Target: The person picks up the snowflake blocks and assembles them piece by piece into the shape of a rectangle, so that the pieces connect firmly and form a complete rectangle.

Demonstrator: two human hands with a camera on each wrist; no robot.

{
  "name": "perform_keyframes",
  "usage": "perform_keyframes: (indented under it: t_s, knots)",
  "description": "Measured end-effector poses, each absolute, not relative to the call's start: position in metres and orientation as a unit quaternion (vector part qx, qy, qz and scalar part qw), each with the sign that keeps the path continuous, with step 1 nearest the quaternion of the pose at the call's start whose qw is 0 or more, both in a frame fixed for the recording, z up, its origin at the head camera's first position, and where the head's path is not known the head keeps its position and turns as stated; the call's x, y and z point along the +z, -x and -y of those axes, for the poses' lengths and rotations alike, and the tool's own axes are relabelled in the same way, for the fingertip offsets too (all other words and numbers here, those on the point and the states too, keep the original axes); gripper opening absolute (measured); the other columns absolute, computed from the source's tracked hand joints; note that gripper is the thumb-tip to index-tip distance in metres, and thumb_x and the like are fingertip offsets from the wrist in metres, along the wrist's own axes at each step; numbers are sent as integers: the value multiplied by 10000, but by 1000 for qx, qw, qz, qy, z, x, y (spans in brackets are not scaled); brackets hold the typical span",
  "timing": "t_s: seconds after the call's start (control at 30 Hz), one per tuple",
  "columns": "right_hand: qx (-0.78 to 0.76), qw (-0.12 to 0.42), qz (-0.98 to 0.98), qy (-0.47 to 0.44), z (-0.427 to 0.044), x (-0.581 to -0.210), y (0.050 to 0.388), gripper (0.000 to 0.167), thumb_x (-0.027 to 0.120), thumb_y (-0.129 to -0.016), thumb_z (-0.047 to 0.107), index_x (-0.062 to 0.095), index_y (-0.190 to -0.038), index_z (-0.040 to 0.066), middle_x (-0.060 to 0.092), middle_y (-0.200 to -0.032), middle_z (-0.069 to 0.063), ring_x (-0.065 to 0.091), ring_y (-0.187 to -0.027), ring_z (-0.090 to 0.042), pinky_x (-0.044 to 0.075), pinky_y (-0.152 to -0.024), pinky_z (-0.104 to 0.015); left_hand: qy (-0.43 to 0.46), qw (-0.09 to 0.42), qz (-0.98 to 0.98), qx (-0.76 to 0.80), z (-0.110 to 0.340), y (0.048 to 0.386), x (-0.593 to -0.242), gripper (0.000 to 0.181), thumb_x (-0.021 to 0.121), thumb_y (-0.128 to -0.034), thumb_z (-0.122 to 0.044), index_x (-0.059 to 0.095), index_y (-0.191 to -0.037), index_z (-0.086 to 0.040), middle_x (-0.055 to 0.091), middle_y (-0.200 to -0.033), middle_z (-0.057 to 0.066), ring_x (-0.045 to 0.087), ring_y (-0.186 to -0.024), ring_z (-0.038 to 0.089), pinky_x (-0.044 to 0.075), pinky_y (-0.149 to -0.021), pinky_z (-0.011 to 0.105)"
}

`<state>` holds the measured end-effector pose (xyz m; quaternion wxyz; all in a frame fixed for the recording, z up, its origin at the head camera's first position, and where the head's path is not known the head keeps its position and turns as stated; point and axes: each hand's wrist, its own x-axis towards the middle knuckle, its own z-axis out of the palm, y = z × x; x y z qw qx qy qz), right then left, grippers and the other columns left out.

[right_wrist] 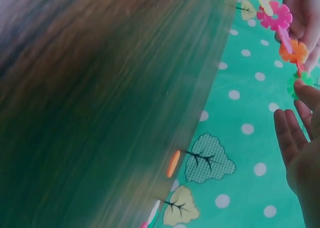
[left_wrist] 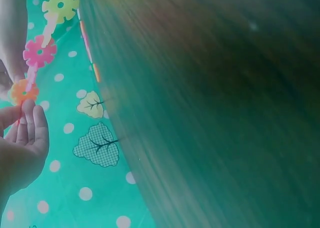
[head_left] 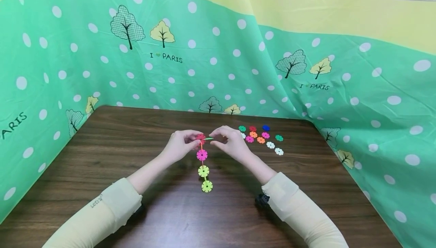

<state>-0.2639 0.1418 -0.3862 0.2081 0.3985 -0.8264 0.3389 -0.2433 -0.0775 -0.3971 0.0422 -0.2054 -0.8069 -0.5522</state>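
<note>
A chain of notched, flower-shaped plastic discs hangs between the hands over the table. My left hand pinches its top end at a red disc. Below that come an orange disc, a pink disc, a yellow-green disc and another yellow-green disc at the bottom. My right hand pinches a green disc between thumb and fingers. Seen edge-on in the head view, the green disc meets the red one; whether their notches are locked cannot be told.
Loose discs lie on the brown wooden table to the right, behind the right hand, among them a blue disc, an orange disc and a white disc. A green dotted curtain surrounds the table's back and sides.
</note>
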Motion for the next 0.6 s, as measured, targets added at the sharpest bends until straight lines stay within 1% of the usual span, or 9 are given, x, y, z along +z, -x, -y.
perform_keyframes:
  t_s: [0.1,0.2,0.27,0.33,0.43,0.5,0.53,0.6]
  knots:
    - [326,207,836,-389,-148,-385,265,233,801,-744,120,707,-957,124,703,-935,9,630,-852,-117,536,-652,-292,207,39,807,-552,80,244,-395,248,695,-837,-39,680,-1084,-19,699,-813,108,681,-663,143,556,-617,253]
    - [313,202,845,-382,-156,-385,268,253,804,-742,131,711,-977,123,705,-958,14,629,-894,-114,528,-657,-290,211,36,809,-547,81,244,-393,252,693,-839,-43,680,-1090,-20,700,-811,105,679,-662,143,557,-619,257]
    - [304,195,852,-379,-163,-385,271,262,804,-744,136,711,-988,115,703,-973,9,620,-888,-117,528,-652,-320,212,34,812,-543,82,245,-392,253,693,-841,-50,683,-1093,-31,702,-808,98,677,-659,138,560,-624,273]
    - [295,186,860,-373,-170,-385,274,274,806,-741,140,710,-997,110,699,-988,8,595,-862,-114,513,-649,-351,213,31,813,-542,82,246,-392,253,691,-845,-54,685,-1097,-41,707,-807,93,675,-658,137,565,-636,322]
    - [284,178,868,-367,-181,-385,278,287,805,-742,147,709,-1012,119,693,-1010,3,585,-886,-127,516,-698,-360,208,22,810,-547,84,248,-391,254,693,-846,-64,689,-1100,-59,710,-808,89,677,-663,160,564,-657,416]
    - [281,171,872,-363,-189,-386,281,301,803,-743,146,706,-1026,118,689,-1031,0,586,-934,-143,513,-749,-359,206,17,810,-549,85,248,-390,262,695,-845,-69,687,-1107,-63,710,-812,91,677,-671,175,557,-671,462]
    - [280,167,874,-361,-193,-387,283,309,804,-743,146,705,-1033,112,687,-1041,-3,589,-973,-152,515,-783,-355,205,14,809,-551,86,248,-390,268,695,-846,-71,685,-1113,-60,710,-815,93,679,-678,190,555,-676,468]
    - [277,159,878,-357,-201,-388,288,329,805,-740,135,700,-1051,112,684,-1063,-11,585,-1016,-176,508,-831,-376,205,14,810,-548,87,248,-389,278,694,-846,-67,681,-1124,-52,708,-818,99,683,-688,207,563,-672,423]
